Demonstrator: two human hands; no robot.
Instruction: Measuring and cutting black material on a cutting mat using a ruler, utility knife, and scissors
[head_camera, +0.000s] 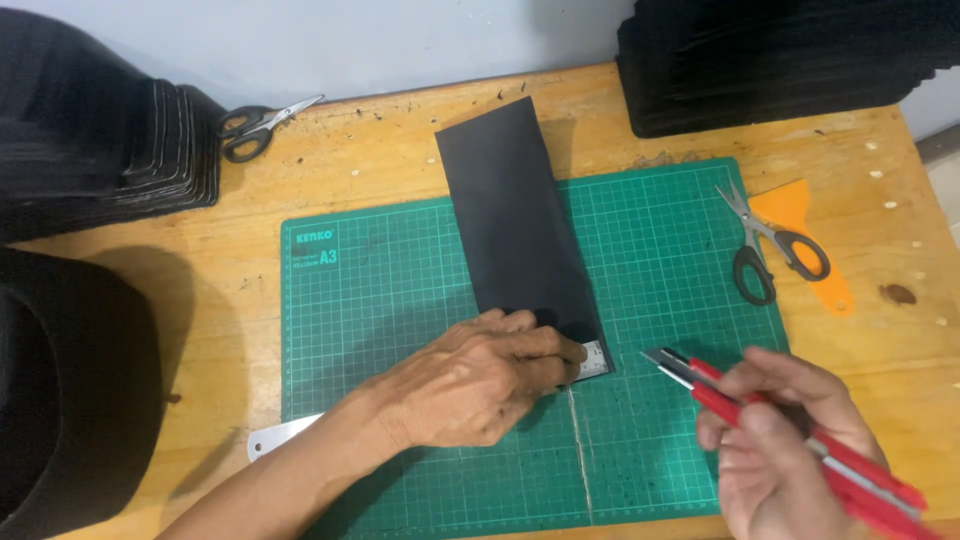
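Head view, nearest first: the right hand (775, 440) is curled tightly around a red utility knife (790, 430), thumb and fingers wrapped on its handle, the blade tip pointing up and left, just above the green cutting mat (380, 300). Beside it, the left hand (480, 385) lies flat with fingers loosely bent, pressing down on a metal ruler (285, 435) whose ends show at the wrist and at the fingertips. The fingertips rest on the near end of a long black sheet (520, 220), which runs up the middle of the mat and past its far edge onto the wooden table (230, 290). To the right, black-handled scissors (765, 250) lie across the mat's edge, partly over an orange scraper (810, 245). Farther off, a second pair of scissors (255, 128) lies near a black stack (110, 150) at the left, and another black stack (780, 60) stands at the far right.
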